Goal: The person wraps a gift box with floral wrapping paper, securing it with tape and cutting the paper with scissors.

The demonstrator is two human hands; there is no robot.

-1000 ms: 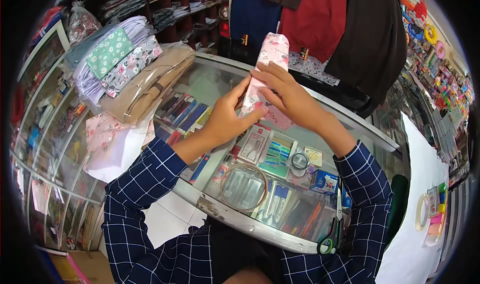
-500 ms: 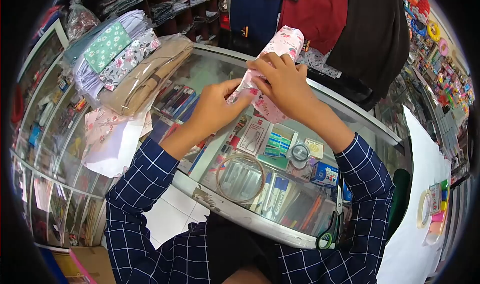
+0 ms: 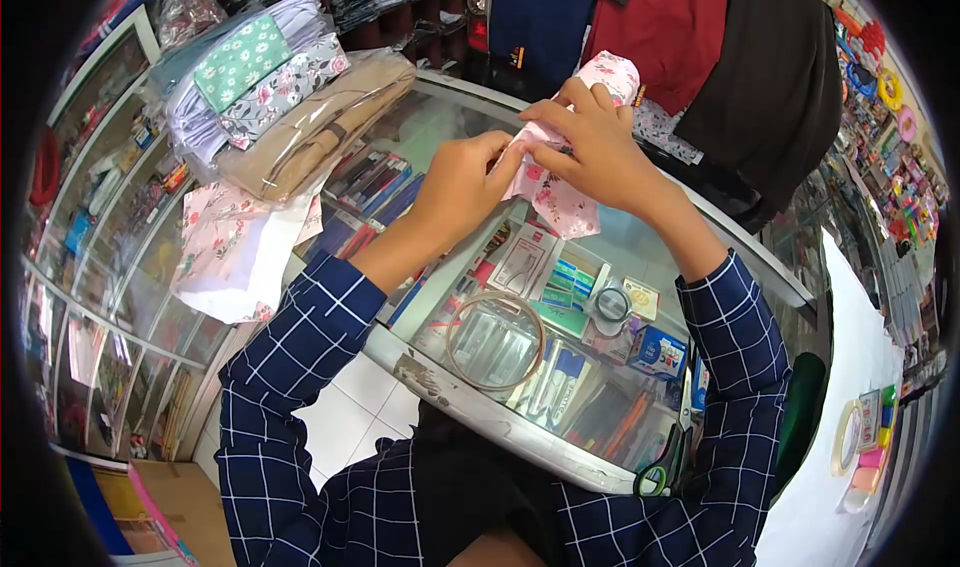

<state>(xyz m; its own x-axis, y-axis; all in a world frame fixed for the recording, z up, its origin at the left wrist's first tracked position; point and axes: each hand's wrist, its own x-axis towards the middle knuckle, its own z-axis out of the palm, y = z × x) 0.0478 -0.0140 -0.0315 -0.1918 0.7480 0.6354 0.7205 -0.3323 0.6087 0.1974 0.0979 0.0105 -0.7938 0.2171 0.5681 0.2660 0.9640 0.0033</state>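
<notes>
A long parcel wrapped in pink floral paper (image 3: 566, 207) lies over the far side of the glass counter, a loose flap of the paper hanging toward me. My left hand (image 3: 455, 189) pinches the near edge of this paper between thumb and fingers. Over the parcel's middle, my right hand (image 3: 598, 152) is closed on it from above, its thumb close to the left fingertips. A thin ring of tape (image 3: 541, 349) rests on the glass nearer to me. Scissors (image 3: 676, 445) with black and green handles lie at the counter's near right edge.
The glass counter (image 3: 480, 424) holds stationery under its top. At left are bagged folded cloths (image 3: 300, 132) and a floral paper sheet (image 3: 225, 257). Dark and red garments (image 3: 660, 42) hang behind. White paper (image 3: 850, 317) and another tape roll (image 3: 846, 435) are at right.
The view has shifted slightly, so everything sits a little farther right. My left fingers have drawn up to the paper's edge, nearer the right thumb, and the loose flap has spread out more.
</notes>
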